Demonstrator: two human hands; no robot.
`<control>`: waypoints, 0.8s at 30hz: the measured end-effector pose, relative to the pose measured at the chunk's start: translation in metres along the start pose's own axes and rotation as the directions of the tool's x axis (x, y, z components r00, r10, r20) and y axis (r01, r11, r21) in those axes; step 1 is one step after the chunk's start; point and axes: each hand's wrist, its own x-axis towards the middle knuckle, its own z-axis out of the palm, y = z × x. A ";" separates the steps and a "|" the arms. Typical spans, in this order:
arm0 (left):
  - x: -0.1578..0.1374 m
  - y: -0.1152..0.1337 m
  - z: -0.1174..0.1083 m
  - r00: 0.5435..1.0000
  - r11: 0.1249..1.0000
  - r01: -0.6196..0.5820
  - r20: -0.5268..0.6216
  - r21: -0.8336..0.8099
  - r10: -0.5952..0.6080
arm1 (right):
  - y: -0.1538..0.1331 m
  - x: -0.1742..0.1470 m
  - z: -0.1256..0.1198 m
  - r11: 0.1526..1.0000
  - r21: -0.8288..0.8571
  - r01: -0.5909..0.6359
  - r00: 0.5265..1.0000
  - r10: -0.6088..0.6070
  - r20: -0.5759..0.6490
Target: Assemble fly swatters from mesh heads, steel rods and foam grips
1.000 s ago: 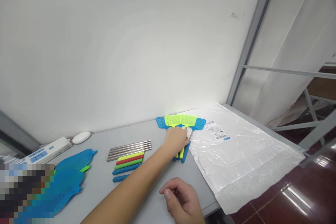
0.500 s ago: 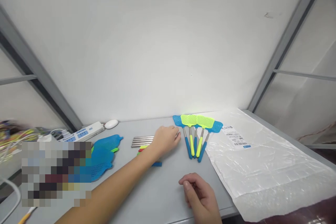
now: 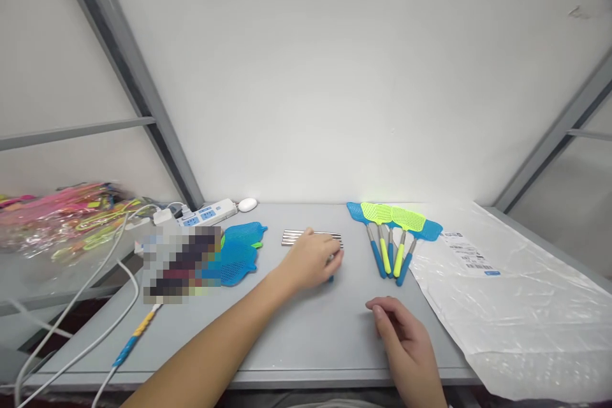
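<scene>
Your left hand (image 3: 313, 260) is over the middle of the grey table (image 3: 287, 344), palm down, fingers bent under. It covers part of a row of metal rods (image 3: 291, 239), which lie side by side with their ends showing past both sides of your knuckles. A bit of a blue piece (image 3: 331, 278) peeks out below your fingertips, but your own hand hides the contact, so I cannot tell whether you are pinching it. Your right hand (image 3: 406, 347) is loosely curled at the table's front edge, with a gap between thumb and forefinger. To the right of the rods, five swatters (image 3: 406, 219) lie fanned, heads toward the wall, their handles alternating blue and yellow-green. Beside them you have a white plastic bag (image 3: 516, 306) with a printed label (image 3: 473, 255). Left of the rods are loose blue swatter heads (image 3: 239, 264), near a power strip (image 3: 217, 210).
</scene>
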 end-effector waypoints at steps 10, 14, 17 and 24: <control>-0.006 0.021 0.019 0.966 0.963 -0.253 0.018 -0.096 0.256 | 0.011 0.015 -0.003 0.724 -0.651 0.230 0.929 -0.362 -0.074; -0.005 0.021 0.021 0.961 0.955 -0.273 0.014 -0.118 0.277 | 0.024 0.039 -0.022 0.597 -0.794 0.117 0.934 -0.337 -0.116; -0.005 0.022 0.023 0.956 0.946 -0.286 0.024 -0.151 0.292 | 0.034 0.051 -0.028 0.549 -0.831 0.086 0.960 -0.268 -0.078; -0.004 0.020 0.028 0.949 0.924 -0.302 0.015 -0.236 0.315 | 0.040 0.055 -0.024 0.582 -0.813 0.033 0.990 -0.128 -0.051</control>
